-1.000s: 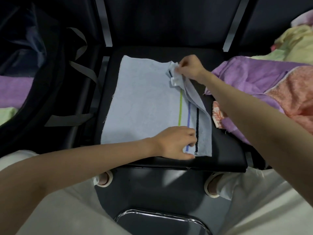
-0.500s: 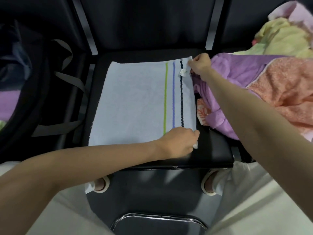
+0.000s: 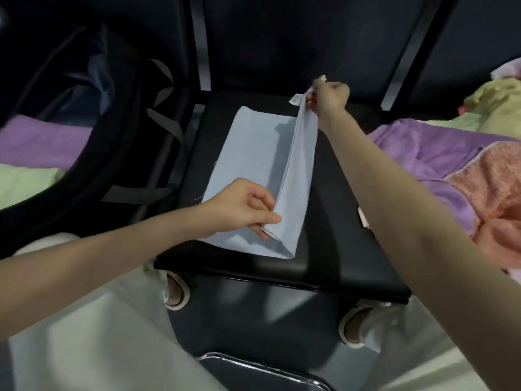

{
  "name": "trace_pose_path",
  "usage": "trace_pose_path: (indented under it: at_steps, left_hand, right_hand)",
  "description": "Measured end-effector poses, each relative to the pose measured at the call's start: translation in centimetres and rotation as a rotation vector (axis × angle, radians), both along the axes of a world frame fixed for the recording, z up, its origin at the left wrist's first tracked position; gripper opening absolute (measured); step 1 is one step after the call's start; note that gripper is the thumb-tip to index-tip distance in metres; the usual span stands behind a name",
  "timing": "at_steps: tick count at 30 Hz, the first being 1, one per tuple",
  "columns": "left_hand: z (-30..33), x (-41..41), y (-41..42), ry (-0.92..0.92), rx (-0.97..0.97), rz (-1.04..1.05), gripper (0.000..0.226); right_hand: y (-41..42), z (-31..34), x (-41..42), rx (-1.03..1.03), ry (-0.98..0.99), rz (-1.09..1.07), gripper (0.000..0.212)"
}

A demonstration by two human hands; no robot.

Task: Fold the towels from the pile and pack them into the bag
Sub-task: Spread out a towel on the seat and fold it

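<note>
Hands pinch one raised edge of the pale blue towel [image 3: 262, 153] on the black seat [image 3: 332, 221], left hand [image 3: 242, 207] near, right hand [image 3: 328, 97] far; uneven pull could skew the fold.

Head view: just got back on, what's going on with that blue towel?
A person is folding the blue towel on a black seat. The left hand pinches its near corner and the right hand pinches the far corner, lifting the right edge up off the seat while the rest lies flat. The unfolded pile sits to the right. The black bag stands open on the left, with purple and green towels visible there.
</note>
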State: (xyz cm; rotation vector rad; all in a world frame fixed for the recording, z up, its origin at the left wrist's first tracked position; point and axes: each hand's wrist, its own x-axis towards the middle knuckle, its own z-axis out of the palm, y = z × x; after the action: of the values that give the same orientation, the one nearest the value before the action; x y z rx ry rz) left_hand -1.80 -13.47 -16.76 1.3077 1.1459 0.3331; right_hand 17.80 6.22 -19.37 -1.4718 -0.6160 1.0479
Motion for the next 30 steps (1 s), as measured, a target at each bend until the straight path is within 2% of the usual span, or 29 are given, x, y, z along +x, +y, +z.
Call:
trace_pose_path:
  at_steps: [5,12,14,17,19,20,21,26,28,30]
  left_hand:
    - [-2.0,-6.0,-0.5,0.020,-0.056,0.104,0.010]
    - [-5.4,-10.7,-0.6,0.112,-0.150,0.263,0.013]
    - [-6.5,-11.2,-0.4,0.237,-0.063,0.252,0.012]
    - [-7.3,-11.7,-0.3,0.459,0.168,0.188,0.012]
    - [-7.5,-11.9,-0.4,0.582,0.268,0.136,0.014]
    - [-7.6,-12.0,-0.5,0.629,0.301,0.126,0.016]
    - [-7.7,-12.0,-0.6,0.667,0.330,0.133,0.017]
    - [-8.1,-11.9,-0.3,0.800,0.406,0.158,0.035]
    - [-8.1,-11.6,-0.3,0.797,0.349,0.178,0.032]
    - [-8.0,-11.1,-0.7,0.764,0.288,0.204,0.025]
  right_hand:
    - [0.5,-0.8,-7.2,-0.015,-0.040,0.051,0.033]
    - [1.3,-4.9,-13.4,-0.166,-0.280,0.119,0.025]
    - [1.1,-5.2,-14.1,-0.199,-0.305,0.153,0.014]
    - [0.7,-5.1,-14.2,-0.218,-0.292,0.217,0.014]
    - [-0.3,-5.1,-13.6,-0.212,-0.309,0.253,0.019]
    - [-1.1,-5.0,-13.2,-0.195,-0.338,0.264,0.014]
    - [-2.5,-4.6,-12.8,-0.165,-0.386,0.275,0.004]
    - [-13.1,-5.0,-9.5,-0.034,-0.775,0.277,0.022]
    - [-17.5,-5.7,-8.7,-0.091,-0.930,0.265,0.028]
    - [-20.7,-6.5,-8.5,-0.253,-1.028,0.281,0.042]
